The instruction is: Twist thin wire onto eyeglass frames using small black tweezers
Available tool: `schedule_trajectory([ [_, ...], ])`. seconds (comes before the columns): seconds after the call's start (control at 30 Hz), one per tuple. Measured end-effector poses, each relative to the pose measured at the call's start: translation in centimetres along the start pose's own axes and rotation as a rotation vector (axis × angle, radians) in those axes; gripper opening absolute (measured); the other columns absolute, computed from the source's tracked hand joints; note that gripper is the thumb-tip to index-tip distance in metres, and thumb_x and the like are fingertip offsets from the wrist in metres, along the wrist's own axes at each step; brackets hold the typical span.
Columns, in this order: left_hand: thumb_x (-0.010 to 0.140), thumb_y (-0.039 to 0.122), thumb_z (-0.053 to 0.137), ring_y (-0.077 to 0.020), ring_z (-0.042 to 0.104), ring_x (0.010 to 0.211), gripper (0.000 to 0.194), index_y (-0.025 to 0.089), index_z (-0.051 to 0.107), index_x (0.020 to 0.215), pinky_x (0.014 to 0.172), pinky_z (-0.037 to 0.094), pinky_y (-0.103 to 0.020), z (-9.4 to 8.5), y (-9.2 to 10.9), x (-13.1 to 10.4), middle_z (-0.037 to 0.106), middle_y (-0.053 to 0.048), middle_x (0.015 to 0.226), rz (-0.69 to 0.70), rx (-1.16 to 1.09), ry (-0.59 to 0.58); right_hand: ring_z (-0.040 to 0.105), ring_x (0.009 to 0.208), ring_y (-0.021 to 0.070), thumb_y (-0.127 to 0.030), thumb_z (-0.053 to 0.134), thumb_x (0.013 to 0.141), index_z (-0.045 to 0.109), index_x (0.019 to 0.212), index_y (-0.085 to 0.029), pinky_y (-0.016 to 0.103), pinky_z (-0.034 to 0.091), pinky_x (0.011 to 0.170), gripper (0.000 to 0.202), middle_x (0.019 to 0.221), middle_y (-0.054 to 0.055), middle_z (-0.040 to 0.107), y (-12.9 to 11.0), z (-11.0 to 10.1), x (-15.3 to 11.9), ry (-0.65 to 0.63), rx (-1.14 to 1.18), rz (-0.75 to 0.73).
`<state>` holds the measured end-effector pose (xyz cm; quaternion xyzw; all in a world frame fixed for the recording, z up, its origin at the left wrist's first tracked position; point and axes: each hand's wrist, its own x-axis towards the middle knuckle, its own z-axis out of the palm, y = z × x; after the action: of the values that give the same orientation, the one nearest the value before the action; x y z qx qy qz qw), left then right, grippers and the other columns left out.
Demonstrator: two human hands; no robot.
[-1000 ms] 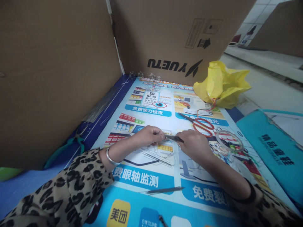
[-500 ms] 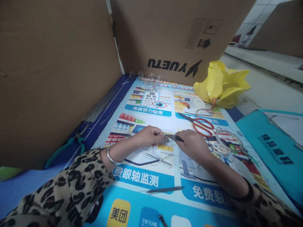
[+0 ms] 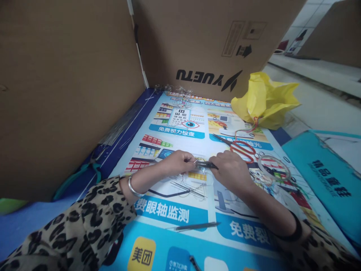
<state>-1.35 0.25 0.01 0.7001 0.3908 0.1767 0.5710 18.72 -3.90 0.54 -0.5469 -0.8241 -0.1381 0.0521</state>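
Note:
My left hand [image 3: 182, 161] is closed in a pinch on a small piece of thin wire [image 3: 195, 163], partly hidden by the fingertips. My right hand [image 3: 229, 167] wraps round a pair of pliers [image 3: 206, 165]; only the dark jaws show, pointing left and meeting the wire by the left fingertips. Below the hands, several thin straight wires [image 3: 188, 187] lie on the printed poster [image 3: 197, 148]. Beyond the right hand rest scissors [image 3: 244, 150] with red handles, and a clear ring-shaped coil [image 3: 274, 168] lies to its right.
Cardboard walls [image 3: 197, 41] enclose the left and back. Teal-handled pliers [image 3: 76, 178] and a bundle of wires [image 3: 120, 126] lie at left. Wire pieces [image 3: 182, 98] stand at the back. A crumpled yellow bag [image 3: 263, 99] and a teal box [image 3: 324, 180] are at right. Dark thin rods [image 3: 197, 226] lie in front.
My right hand has tilted slightly, so the plier jaws lie more level. My left hand holds nearly the same spot. The loose items have not moved.

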Motion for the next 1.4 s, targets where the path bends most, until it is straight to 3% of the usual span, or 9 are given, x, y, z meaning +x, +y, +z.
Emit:
schedule_trajectory([
  [0.3,0.074,0.039,0.053,-0.0057,0.043,0.044,0.026,0.014,0.058,0.071,0.046,0.035,-0.019,-0.22,0.32,-0.15,0.051,0.003,0.051,-0.047,-0.065,0.000,0.051,0.072,0.0153,-0.027,0.048,0.079,0.067,0.081,-0.024,0.027,0.028,0.063,0.019,0.070,0.002,0.063,-0.37,-0.16,-0.07,-0.098,0.046,0.096],
  [0.7,0.074,0.028,0.052,-0.0053,0.043,0.044,0.017,0.013,0.059,0.076,0.046,0.034,-0.018,-0.29,0.48,-0.15,0.051,0.003,0.050,-0.071,-0.160,-0.015,0.052,0.073,0.0141,-0.026,0.046,0.080,0.064,0.077,-0.023,0.025,0.029,0.061,0.019,0.071,0.001,0.063,-0.20,-0.11,0.06,-0.134,0.093,0.132],
  [1.03,0.074,0.028,0.052,-0.0055,0.044,0.046,0.015,0.015,0.052,0.067,0.047,0.036,-0.018,-0.36,0.51,-0.33,0.051,0.003,0.052,-0.018,-0.129,-0.052,0.050,0.073,0.0160,-0.025,0.047,0.079,0.064,0.077,-0.022,0.027,0.029,0.065,0.017,0.071,0.002,0.062,-0.19,0.12,0.07,-0.085,0.065,0.074],
  [1.4,0.076,0.035,0.052,-0.0053,0.043,0.046,0.022,0.014,0.058,0.074,0.047,0.035,-0.018,-0.41,0.07,-0.19,0.051,0.003,0.053,-0.009,-0.061,-0.084,0.046,0.074,0.0166,-0.020,0.052,0.075,0.067,0.084,-0.019,0.028,0.026,0.068,0.017,0.072,0.004,0.061,0.61,0.50,0.16,-0.022,0.043,-0.025],
])
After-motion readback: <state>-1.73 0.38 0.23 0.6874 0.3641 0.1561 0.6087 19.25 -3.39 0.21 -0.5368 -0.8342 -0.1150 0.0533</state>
